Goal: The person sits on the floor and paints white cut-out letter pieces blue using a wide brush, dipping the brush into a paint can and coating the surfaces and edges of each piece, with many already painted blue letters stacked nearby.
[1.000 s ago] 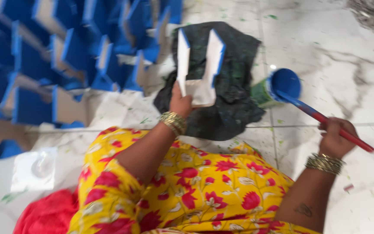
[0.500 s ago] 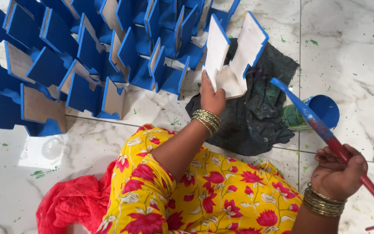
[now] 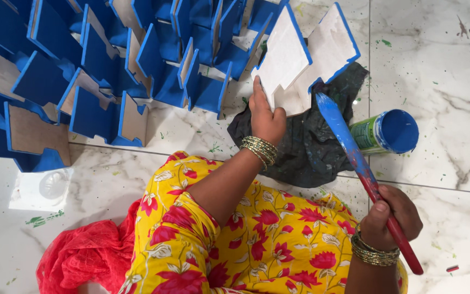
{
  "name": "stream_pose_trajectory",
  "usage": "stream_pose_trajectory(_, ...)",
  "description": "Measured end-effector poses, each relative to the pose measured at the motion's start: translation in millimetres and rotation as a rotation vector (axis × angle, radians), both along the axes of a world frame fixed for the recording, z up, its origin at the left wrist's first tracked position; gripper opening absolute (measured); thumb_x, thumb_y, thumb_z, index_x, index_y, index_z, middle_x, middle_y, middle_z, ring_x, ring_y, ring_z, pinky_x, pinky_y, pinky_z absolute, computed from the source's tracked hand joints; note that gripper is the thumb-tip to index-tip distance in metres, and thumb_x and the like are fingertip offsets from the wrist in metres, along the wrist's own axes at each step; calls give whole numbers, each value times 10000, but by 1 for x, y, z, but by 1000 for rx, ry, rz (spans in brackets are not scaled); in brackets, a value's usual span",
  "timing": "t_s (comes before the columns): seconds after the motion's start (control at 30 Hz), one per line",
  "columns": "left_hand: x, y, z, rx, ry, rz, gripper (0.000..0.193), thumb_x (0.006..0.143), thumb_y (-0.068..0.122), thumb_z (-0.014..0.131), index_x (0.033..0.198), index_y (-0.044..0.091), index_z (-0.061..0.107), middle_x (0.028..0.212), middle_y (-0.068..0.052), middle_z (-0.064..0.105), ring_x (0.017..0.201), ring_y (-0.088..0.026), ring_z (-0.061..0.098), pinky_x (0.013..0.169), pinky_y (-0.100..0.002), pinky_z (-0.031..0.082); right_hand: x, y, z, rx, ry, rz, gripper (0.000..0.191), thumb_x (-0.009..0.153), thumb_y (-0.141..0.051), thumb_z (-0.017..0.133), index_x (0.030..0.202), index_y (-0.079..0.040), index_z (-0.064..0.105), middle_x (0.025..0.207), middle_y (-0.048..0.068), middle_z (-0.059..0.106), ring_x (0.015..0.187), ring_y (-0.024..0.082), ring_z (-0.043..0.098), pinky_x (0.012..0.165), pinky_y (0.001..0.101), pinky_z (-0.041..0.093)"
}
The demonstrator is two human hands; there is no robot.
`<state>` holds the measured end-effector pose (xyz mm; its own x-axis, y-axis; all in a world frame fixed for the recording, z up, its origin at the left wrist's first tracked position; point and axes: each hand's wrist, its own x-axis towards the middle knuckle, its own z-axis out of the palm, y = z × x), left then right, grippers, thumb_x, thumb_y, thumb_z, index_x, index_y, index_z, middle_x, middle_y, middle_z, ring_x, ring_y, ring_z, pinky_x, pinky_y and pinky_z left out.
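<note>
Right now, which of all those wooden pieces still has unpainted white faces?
The one held up in the left hand: this wooden piece has white faces with only blue edges, unlike the blue-painted pieces on the floor.

One paintbrush (image 3: 354, 158), one paint tin (image 3: 390, 132), one dark cloth (image 3: 305, 152).

Paintbrush (image 3: 354, 158) against hand-held white board (image 3: 305, 57)

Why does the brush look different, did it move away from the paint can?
Yes. The brush left the blue paint can and its tip now touches the white piece, left of the can.
</note>
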<state>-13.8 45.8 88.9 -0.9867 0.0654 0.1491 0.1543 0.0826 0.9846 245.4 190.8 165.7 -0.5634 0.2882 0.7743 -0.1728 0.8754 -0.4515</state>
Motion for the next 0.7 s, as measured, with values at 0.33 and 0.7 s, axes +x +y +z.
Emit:
stream_pose_trajectory(0.33,2,0,-1,-11,-30,-10,941,797,23,538,1628,56,98,1489,-311,370,1283,-438,538,1136,-422,424,-4,-4,6,-39,-6,-15,292,1079,-241,625,1118,38,701,966,184,724,863,270,731,807,319,596)
stream_pose_trajectory(0.7,2,-4,-3,7,-12,-26,933,813,20,539,1636,59,101,1491,-301,381,1276,-432,549,1126,-423,438,-6,-10,12,-38,-32,41,241,1055,-179,619,1091,50,684,983,191,717,822,272,719,764,320,585)
